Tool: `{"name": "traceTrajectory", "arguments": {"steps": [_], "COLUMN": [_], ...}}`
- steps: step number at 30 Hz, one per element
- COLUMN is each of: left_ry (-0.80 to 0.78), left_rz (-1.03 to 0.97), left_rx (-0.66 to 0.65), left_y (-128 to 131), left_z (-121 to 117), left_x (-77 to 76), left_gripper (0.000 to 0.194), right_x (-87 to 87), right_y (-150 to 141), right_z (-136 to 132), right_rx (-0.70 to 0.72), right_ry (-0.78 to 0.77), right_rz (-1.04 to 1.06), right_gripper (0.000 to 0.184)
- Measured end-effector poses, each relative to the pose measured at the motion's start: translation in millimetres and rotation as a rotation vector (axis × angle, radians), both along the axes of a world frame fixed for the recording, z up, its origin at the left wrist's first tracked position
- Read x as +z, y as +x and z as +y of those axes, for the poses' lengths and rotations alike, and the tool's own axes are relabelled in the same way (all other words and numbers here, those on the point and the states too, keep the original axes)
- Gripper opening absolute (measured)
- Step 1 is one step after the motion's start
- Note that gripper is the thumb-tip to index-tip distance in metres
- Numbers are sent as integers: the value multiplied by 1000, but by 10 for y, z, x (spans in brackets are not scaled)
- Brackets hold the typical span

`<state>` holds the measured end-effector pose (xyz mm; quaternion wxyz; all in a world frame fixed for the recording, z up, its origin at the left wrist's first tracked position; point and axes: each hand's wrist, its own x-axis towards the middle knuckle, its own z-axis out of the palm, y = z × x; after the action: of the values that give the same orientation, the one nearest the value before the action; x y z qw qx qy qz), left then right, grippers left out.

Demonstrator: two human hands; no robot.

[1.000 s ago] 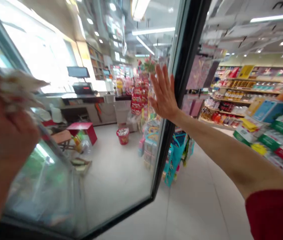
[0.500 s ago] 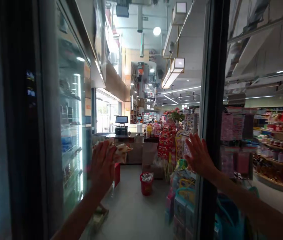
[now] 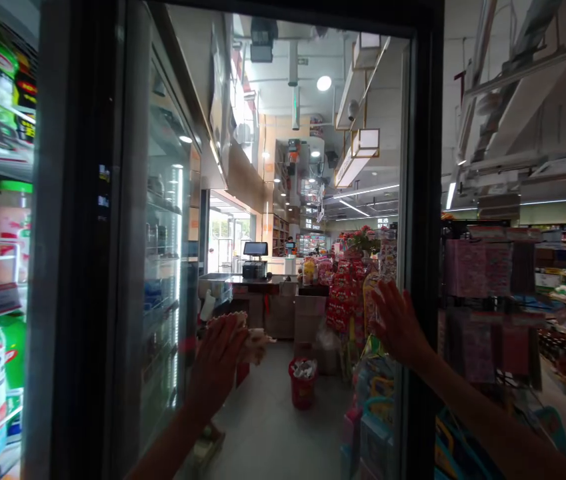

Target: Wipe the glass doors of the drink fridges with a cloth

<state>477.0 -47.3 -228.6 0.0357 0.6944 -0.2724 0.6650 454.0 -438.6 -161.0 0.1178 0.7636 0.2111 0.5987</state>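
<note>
1. Now, the pale cloth (image 3: 257, 339) sits bunched in the left hand (image 3: 217, 353), apparently against the glass pane (image 3: 307, 167); it should be light, soft and limp, best held spread under the palm.
2. Out to the right hand (image 3: 397, 320): open, splayed, beside the black frame (image 3: 425, 200); contact's hard to tell.
3. Beyond the glass, a red bucket (image 3: 302, 388), then the counter (image 3: 283, 315).

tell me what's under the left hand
A crumpled pale cloth shows past the left hand, mostly on the right; the part beneath the hand is covered and can't be seen.
</note>
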Motion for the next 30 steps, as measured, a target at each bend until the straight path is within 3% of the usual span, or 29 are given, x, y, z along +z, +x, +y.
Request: {"name": "traceTrajectory", "arguments": {"steps": [10, 18, 30], "left_ry": [-62, -25, 33], "left_rz": [-30, -75, -41], "left_rx": [-23, -24, -51], "left_y": [3, -56, -83], "left_z": [-475, -506, -527], "left_x": [-201, -232, -338], "left_gripper": [59, 37, 38], "right_x": [3, -3, -8], "right_y": [57, 24, -4], "right_z": [12, 17, 16], "right_rx": [-20, -21, -31], "right_ry": [-15, -19, -12], "right_rz": [-5, -33, -4], "right_gripper": [66, 65, 66]}}
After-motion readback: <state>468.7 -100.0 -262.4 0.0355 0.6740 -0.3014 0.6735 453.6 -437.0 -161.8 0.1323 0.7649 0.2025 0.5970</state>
